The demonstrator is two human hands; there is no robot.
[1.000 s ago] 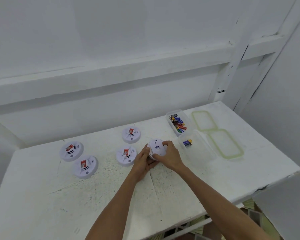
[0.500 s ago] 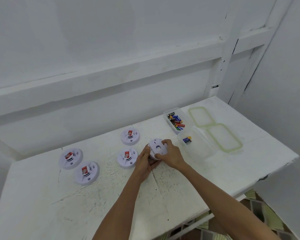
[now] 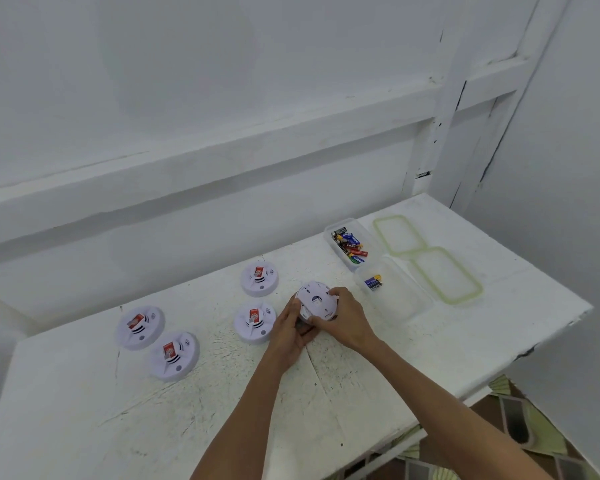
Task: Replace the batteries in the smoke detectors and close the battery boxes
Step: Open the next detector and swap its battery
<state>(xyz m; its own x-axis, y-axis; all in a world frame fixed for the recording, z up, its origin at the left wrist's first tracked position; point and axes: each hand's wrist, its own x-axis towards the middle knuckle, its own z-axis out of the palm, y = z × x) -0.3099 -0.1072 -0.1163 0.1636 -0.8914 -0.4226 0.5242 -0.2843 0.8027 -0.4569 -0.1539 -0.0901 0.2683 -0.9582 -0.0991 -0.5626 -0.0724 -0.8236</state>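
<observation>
A white round smoke detector [image 3: 316, 300] is tilted up off the table, back side toward me. My left hand [image 3: 289, 327] grips its left and lower edge, and my right hand [image 3: 343, 318] curls round its right side. Several other detectors lie on the white table, each with a red battery showing: one at the back [image 3: 260, 279], one just left of my hands [image 3: 254, 322], and two at the left [image 3: 139, 327] [image 3: 174, 355]. A clear box [image 3: 350, 244] holds several batteries. A second clear box [image 3: 392, 292] holds a few batteries.
Two green-rimmed lids [image 3: 399, 234] [image 3: 445, 275] lie at the right of the boxes. The white table [image 3: 343, 386] ends at a front edge near my forearms and a right edge beyond the lids. A white wall with a ledge rises behind it.
The detector has tipped up a little more in my hands. The view has shifted slightly. Nothing else on the table has moved.
</observation>
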